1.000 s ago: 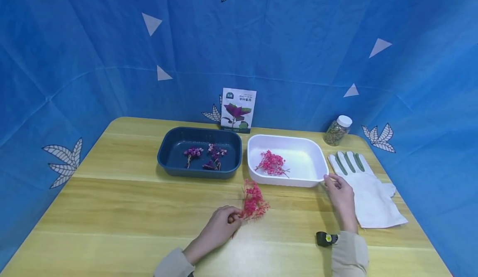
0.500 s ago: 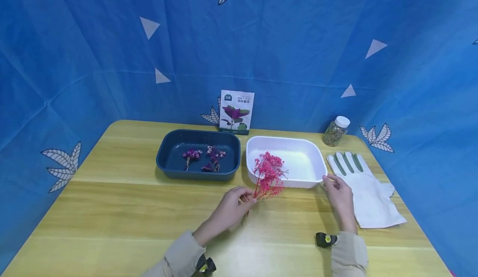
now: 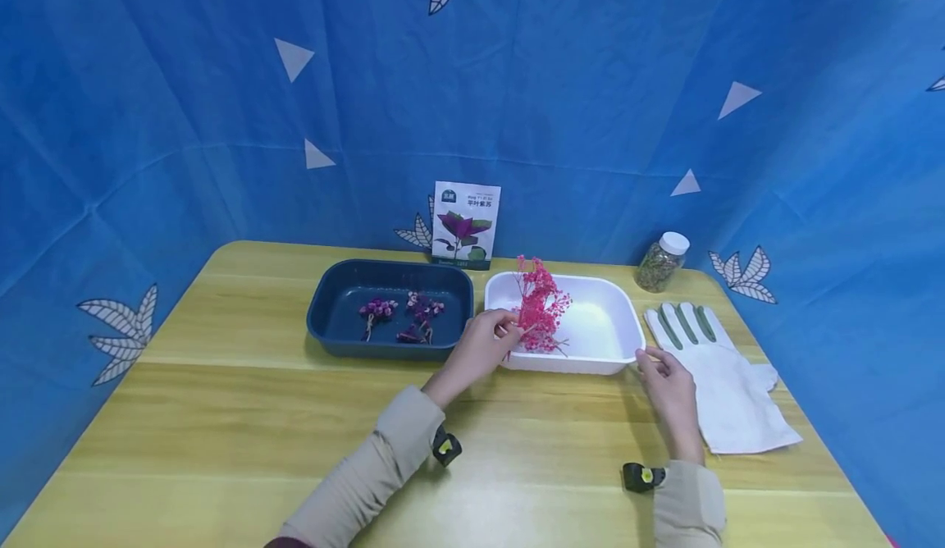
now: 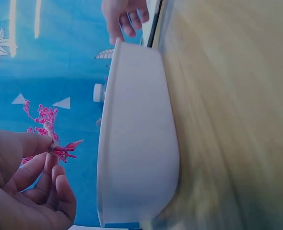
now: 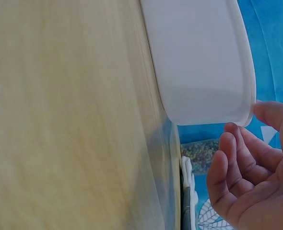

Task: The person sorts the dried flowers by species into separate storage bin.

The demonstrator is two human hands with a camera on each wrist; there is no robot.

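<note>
My left hand (image 3: 481,346) pinches a bunch of pink dried flowers (image 3: 540,289) between thumb and fingers. It holds the bunch above the near left side of a white tray (image 3: 605,326). In the left wrist view the cut stems (image 4: 64,151) stick out below the pinch, and the tray's outer wall (image 4: 136,139) stands to the right. Behind the held bunch, more pink flowers in the tray are mostly hidden. My right hand (image 3: 670,388) holds the tray's near right corner, thumb at the rim and fingertips against the corner.
A dark blue tray (image 3: 340,347) with several purple dried flower bunches stands left of the white one. Behind them a seed packet (image 3: 465,224) stands upright. At the right are a jar (image 3: 660,262) with a white lid and a white glove (image 3: 727,388) with green-striped fingers.
My left hand has lifted the pink flowers from the table and carried them forward and right, over the white tray. My right hand has stayed at the tray's corner.
</note>
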